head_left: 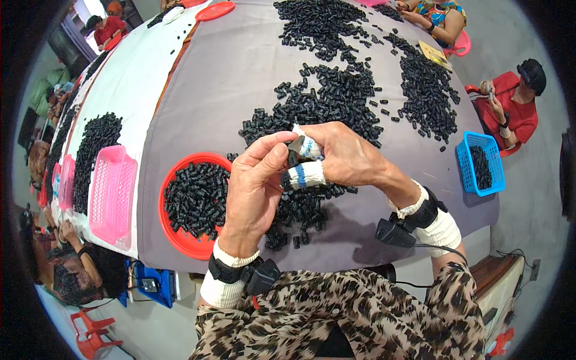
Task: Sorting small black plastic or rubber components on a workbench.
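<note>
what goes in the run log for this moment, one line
left hand | pinching small black plastic piece | right hand | gripping same piece | round red tray below left

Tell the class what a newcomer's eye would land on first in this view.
First, the two hands meeting at the centre: the left hand and the right hand, its fingers wrapped in white tape, pinch a small black part. Beneath them, black plastic pieces sprawl over the grey table, with a red tray full of them to the left.
</note>
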`<action>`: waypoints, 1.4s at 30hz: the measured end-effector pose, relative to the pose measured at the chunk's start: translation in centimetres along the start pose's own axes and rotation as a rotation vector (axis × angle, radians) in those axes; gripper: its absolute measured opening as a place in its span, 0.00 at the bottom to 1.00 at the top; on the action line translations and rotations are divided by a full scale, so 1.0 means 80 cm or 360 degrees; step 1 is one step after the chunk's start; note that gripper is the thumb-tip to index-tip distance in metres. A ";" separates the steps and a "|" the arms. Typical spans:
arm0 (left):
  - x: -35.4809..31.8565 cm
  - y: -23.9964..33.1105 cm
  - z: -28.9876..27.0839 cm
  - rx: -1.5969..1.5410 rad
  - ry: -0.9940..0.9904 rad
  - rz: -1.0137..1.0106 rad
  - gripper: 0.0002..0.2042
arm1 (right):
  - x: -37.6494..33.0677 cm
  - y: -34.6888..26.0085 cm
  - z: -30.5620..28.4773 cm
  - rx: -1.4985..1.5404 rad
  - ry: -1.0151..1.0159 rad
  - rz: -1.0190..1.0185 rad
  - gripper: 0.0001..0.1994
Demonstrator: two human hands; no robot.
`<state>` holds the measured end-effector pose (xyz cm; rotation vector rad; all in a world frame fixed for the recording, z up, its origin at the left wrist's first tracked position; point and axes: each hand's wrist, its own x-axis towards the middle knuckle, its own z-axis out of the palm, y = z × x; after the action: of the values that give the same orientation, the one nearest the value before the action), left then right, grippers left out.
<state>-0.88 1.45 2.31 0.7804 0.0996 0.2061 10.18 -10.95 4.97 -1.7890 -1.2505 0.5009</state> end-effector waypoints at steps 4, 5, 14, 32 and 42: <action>0.000 0.000 0.000 -0.0008 -0.0030 -0.0004 0.11 | -0.001 0.002 -0.003 -0.0041 -0.0071 -0.0008 0.15; 0.001 0.001 0.000 -0.0032 -0.0065 0.0007 0.10 | -0.001 0.001 -0.003 -0.0041 -0.0083 0.0012 0.14; 0.001 -0.002 -0.001 0.0017 0.0020 -0.0010 0.10 | -0.004 -0.004 -0.004 -0.0060 -0.0126 0.0006 0.14; 0.006 -0.007 -0.001 0.0114 0.0078 -0.0007 0.09 | -0.010 -0.005 0.000 -0.0004 -0.0032 -0.0019 0.15; 0.002 -0.010 0.001 -0.0127 -0.0065 -0.0073 0.10 | -0.015 0.002 -0.001 0.0170 0.0022 0.0029 0.14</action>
<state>-0.57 0.89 1.76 0.7021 0.0701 0.1499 9.86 -12.06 4.72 -1.7127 -1.1769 0.5546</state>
